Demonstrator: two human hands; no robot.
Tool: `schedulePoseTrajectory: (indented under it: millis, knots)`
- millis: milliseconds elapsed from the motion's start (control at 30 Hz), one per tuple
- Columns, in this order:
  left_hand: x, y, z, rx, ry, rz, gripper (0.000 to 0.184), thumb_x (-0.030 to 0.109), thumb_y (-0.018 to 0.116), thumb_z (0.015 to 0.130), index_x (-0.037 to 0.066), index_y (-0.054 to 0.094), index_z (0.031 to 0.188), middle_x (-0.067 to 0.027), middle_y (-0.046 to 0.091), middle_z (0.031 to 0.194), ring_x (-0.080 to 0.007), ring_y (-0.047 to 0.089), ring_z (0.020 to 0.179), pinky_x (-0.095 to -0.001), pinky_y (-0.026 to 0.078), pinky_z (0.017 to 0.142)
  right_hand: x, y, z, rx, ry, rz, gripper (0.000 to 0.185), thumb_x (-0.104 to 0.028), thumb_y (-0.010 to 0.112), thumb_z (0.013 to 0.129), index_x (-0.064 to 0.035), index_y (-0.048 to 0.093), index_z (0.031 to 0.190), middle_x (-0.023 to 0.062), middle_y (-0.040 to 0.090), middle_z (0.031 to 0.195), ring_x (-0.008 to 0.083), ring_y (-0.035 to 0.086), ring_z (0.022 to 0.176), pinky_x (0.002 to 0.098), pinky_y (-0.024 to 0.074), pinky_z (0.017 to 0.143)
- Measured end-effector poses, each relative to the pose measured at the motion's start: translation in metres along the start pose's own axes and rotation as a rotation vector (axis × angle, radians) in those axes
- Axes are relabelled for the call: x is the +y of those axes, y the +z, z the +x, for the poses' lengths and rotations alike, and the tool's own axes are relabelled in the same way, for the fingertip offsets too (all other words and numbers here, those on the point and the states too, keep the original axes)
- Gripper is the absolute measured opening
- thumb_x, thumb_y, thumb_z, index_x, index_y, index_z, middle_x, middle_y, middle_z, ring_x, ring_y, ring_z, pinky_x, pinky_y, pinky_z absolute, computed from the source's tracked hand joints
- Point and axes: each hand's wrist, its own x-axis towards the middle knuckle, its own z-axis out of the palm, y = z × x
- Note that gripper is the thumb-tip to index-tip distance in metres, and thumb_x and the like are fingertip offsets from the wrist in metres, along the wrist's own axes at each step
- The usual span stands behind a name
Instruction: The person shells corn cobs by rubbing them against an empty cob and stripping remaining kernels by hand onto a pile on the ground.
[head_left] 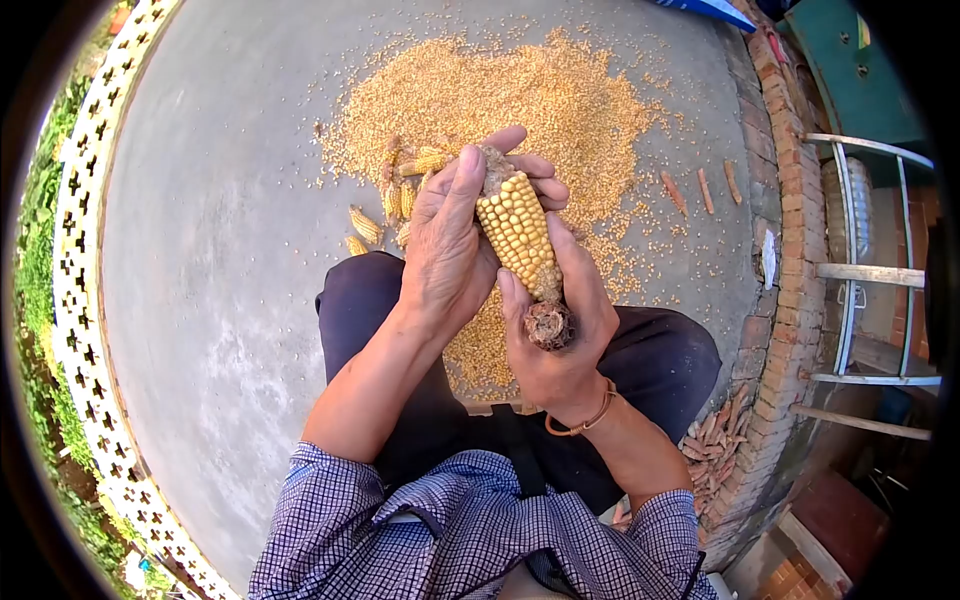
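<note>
An ear of corn (517, 225) is held between both hands above my lap, with rows of yellow kernels on its middle. Its far tip is stripped and greyish. My left hand (455, 225) is wrapped round the far part, thumb along the side and fingers behind. Around the near end closes my right hand (565, 350), with a cord bracelet at the wrist. A rough brown cob end (549, 326) sticks out between its thumb and fingers; I cannot tell whether it belongs to the same ear. Several partly shelled ears (405, 190) lie on the ground beyond my left hand.
A wide heap of loose kernels (500, 90) spreads over the concrete floor (220, 250). Bare reddish cobs (706, 190) lie to the right, with a pile of cobs (712, 450) by the brick edging (790, 270). A metal railing (870, 272) stands beyond; a pierced white wall (88, 330) runs left.
</note>
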Motion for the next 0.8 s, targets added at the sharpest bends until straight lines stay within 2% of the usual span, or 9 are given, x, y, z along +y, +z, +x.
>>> schedulePoseTrajectory:
  millis: [100, 200, 367, 467, 533, 633, 733, 800]
  knots:
    - [-0.003, -0.002, 0.004, 0.001, -0.024, -0.047, 0.049, 0.033, 0.044, 0.104, -0.005, 0.04, 0.134, -0.0176, 0.062, 0.109, -0.0256, 0.065, 0.098, -0.035, 0.058, 0.084, 0.001, 0.0, 0.0, 0.034, 0.017, 0.018, 0.05, -0.004, 0.069, 0.084, 0.0106, 0.05, 0.128, 0.0232, 0.062, 0.108, 0.033, 0.066, 0.097, 0.0368, 0.0524, 0.082]
    - [-0.006, 0.001, 0.005, 0.007, -0.028, -0.076, 0.051, 0.033, 0.044, 0.104, -0.006, 0.038, 0.136, -0.0182, 0.061, 0.111, -0.0268, 0.065, 0.101, -0.036, 0.056, 0.088, 0.002, -0.001, 0.0, 0.045, 0.131, 0.098, 0.047, -0.005, 0.068, 0.087, 0.0094, 0.051, 0.128, 0.0204, 0.064, 0.11, 0.0264, 0.066, 0.099, 0.0339, 0.0521, 0.084]
    - [-0.004, 0.019, 0.008, -0.004, 0.032, 0.064, 0.051, 0.032, 0.037, 0.105, -0.007, 0.035, 0.138, -0.019, 0.059, 0.116, -0.0275, 0.06, 0.11, -0.0394, 0.051, 0.099, -0.002, -0.01, 0.0, 0.02, 0.438, 0.314, 0.042, -0.004, 0.062, 0.093, 0.0064, 0.049, 0.131, 0.0106, 0.063, 0.106, 0.0059, 0.059, 0.075, 0.0187, 0.0483, 0.06]
    - [-0.007, 0.015, 0.008, -0.021, 0.037, 0.058, 0.05, 0.03, 0.036, 0.106, -0.009, 0.036, 0.137, -0.019, 0.059, 0.115, -0.0274, 0.061, 0.109, -0.0382, 0.053, 0.095, 0.0, -0.011, 0.0, 0.019, 0.403, 0.308, 0.042, -0.003, 0.062, 0.092, 0.0067, 0.049, 0.131, 0.0116, 0.062, 0.111, 0.0082, 0.061, 0.082, 0.0207, 0.0497, 0.067]
    - [-0.01, 0.013, 0.008, -0.025, 0.035, 0.036, 0.048, 0.029, 0.034, 0.106, -0.008, 0.037, 0.136, -0.0188, 0.059, 0.114, -0.0269, 0.062, 0.106, -0.0365, 0.054, 0.092, 0.006, -0.009, 0.001, 0.024, 0.27, 0.213, 0.043, -0.003, 0.063, 0.091, 0.007, 0.05, 0.131, 0.0126, 0.062, 0.115, 0.0113, 0.062, 0.09, 0.0235, 0.051, 0.076]
    - [-0.014, 0.007, 0.01, -0.021, 0.013, -0.003, 0.046, 0.03, 0.034, 0.106, -0.006, 0.04, 0.134, -0.0186, 0.06, 0.11, -0.027, 0.063, 0.103, -0.0371, 0.056, 0.089, 0.007, -0.005, 0.005, 0.092, 0.163, 0.155, 0.047, -0.004, 0.069, 0.086, 0.0086, 0.052, 0.128, 0.0174, 0.065, 0.113, 0.0209, 0.066, 0.101, 0.0307, 0.0517, 0.086]
    - [-0.013, 0.004, 0.012, -0.012, 0.0, -0.007, 0.046, 0.032, 0.032, 0.106, -0.005, 0.042, 0.132, -0.018, 0.061, 0.108, -0.0271, 0.064, 0.101, -0.0381, 0.056, 0.088, 0.009, -0.003, 0.002, 0.081, 0.123, 0.104, 0.048, -0.005, 0.07, 0.086, 0.009, 0.051, 0.128, 0.0188, 0.065, 0.114, 0.023, 0.066, 0.103, 0.0316, 0.0516, 0.087]
    - [-0.012, 0.003, 0.013, -0.021, -0.014, -0.044, 0.047, 0.033, 0.03, 0.107, -0.005, 0.043, 0.131, -0.0178, 0.061, 0.108, -0.0277, 0.063, 0.102, -0.039, 0.055, 0.09, 0.011, -0.003, 0.003, 0.09, 0.103, 0.101, 0.047, -0.004, 0.069, 0.087, 0.0086, 0.051, 0.128, 0.0161, 0.065, 0.109, 0.0202, 0.067, 0.095, 0.0303, 0.0527, 0.082]
